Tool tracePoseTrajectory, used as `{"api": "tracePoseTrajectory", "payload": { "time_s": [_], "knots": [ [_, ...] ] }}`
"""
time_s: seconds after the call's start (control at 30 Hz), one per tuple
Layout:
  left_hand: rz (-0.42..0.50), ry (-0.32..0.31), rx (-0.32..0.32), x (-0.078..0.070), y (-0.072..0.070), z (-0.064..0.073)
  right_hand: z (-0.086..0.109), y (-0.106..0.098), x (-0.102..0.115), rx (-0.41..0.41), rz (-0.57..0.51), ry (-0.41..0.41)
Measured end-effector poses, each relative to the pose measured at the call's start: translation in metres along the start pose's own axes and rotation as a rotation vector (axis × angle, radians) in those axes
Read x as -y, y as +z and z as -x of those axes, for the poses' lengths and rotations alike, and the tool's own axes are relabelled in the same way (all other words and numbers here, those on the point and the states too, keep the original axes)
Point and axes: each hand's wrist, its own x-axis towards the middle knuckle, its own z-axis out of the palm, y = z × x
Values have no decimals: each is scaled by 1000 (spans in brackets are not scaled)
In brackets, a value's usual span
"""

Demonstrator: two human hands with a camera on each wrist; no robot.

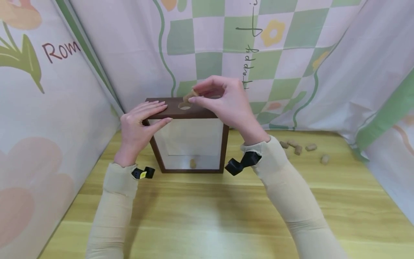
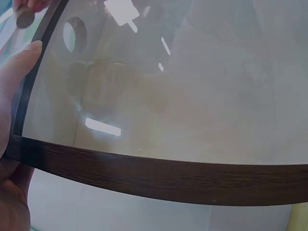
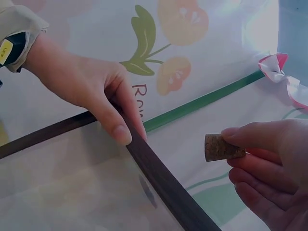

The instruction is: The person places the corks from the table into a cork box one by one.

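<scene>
A dark wooden frame box [image 1: 191, 112] with a clear front stands upright on the table, a round hole [image 1: 184, 106] in its top. My left hand [image 1: 137, 124] holds its top left corner, fingers over the top and thumb along the front edge. Just above the hole, my right hand [image 1: 228, 100] pinches a cork [image 3: 224, 147] between thumb and fingers. That cork is tilted in the head view and apart from the frame in the right wrist view. Low behind the clear front sits another cork [image 1: 192, 163]. The left wrist view mostly shows the clear panel [image 2: 183, 106].
Several loose corks [image 1: 298, 149] lie on the wooden table [image 1: 207, 212] to the right, behind my right forearm. A patterned curtain [image 1: 236, 39] hangs close behind the box, and another printed cloth [image 1: 48, 118] borders the table on the left.
</scene>
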Motion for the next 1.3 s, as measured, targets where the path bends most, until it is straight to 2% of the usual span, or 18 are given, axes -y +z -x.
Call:
{"api": "tracePoseTrajectory", "payload": {
  "time_s": [0.33,0.73,1.07,1.3],
  "knots": [
    [-10,12,7,0,0,0,-21,12,-8,45,107,31],
    [12,13,-10,1,1,0,-23,18,-17,97,270,37],
    [5,-7,2,2,1,1,-17,13,-14,63,216,6],
    [-3,-8,5,1,0,0,-8,4,-8,36,178,18]
  ]
}}
